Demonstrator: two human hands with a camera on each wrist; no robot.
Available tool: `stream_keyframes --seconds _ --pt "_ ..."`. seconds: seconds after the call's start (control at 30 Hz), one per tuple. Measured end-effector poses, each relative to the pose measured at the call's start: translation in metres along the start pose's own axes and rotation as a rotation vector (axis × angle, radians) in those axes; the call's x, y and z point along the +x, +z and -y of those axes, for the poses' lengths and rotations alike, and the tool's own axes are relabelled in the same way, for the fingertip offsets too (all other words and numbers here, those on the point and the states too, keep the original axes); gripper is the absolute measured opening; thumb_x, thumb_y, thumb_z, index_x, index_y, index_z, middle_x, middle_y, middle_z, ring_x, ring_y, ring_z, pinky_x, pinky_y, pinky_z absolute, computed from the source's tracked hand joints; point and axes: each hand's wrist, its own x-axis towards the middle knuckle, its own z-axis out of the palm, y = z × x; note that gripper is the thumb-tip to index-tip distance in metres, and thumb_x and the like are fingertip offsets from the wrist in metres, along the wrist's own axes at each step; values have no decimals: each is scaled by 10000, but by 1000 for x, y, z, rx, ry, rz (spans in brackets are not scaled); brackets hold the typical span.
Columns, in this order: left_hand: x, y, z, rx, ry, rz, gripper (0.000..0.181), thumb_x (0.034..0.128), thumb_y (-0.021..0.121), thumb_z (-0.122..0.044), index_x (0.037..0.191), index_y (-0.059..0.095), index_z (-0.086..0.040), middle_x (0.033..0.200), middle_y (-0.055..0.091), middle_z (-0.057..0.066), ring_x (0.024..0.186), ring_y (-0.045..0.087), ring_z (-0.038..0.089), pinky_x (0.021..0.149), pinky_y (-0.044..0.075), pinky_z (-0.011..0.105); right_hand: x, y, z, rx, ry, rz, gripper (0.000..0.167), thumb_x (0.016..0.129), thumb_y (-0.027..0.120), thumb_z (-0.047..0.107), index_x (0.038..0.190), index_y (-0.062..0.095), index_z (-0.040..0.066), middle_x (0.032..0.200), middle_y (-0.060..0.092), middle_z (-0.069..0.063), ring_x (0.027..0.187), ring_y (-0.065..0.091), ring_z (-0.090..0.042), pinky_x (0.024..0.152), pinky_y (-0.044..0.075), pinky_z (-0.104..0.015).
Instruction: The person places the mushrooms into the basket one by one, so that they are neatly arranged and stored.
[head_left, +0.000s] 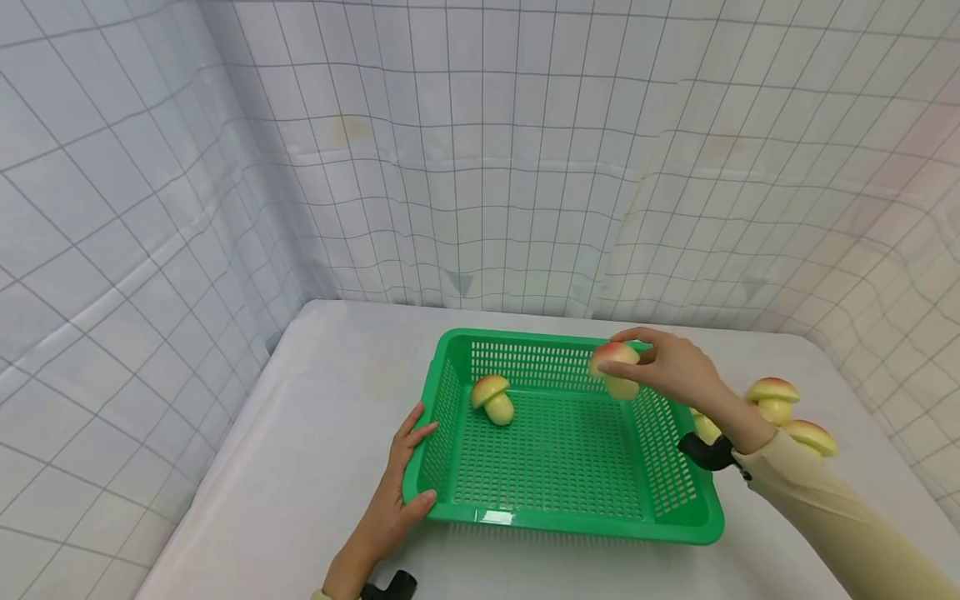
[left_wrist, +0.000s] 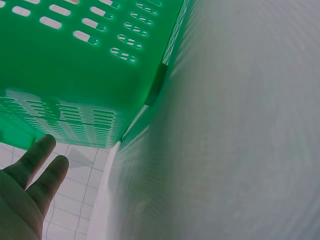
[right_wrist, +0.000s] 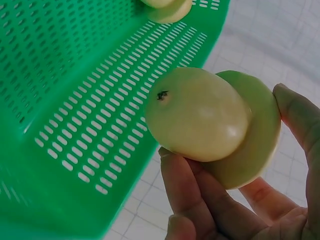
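Watching remotely, I am seeing the right hand [head_left: 678, 367] pinching a toy mushroom [head_left: 610, 353] over the right side of the green basket [head_left: 562, 521]; the left hand [head_left: 393, 502] is touching its rim, fingers extended. A loosening pinch could be letting the mushroom slip.

The head camera looks forward and down on the green basket [head_left: 562, 522], which both wrist cameras see up close.

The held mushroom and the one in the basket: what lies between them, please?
In the head view, only bare, perforated parts of the green basket show between the held mushroom and the mushroom inside.
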Motion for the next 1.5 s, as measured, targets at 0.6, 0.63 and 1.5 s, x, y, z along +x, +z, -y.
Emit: stream_keyframes --seconds 0.6,0.63,1.5 --pt "0 0 0 11 -6 -2 712 803 541 -123 1466 287 -65 1575 47 42 1420 65 265 946 178 669 31 41 9 78 -32 168 579 799 681 536 1209 605 134 679 618 3 576 528 -164 527 412 -335" --pt "0 0 0 12 -6 -3 712 802 541 -122 1465 288 -64 1574 48 43 1420 67 266 948 181 664 32 43 10 82 -32 177 583 801 681 533 1215 603 131 677 616 4 580 527 -164 532 413 -335" --pt "0 1 -3 4 -22 -7 702 805 536 -133 1462 294 -78 1574 48 30 1418 70 262 939 173 684 47 82 7 -8 -27 258 524 809 692 484 1212 598 163 919 613 15 638 484 -159 597 403 -343"
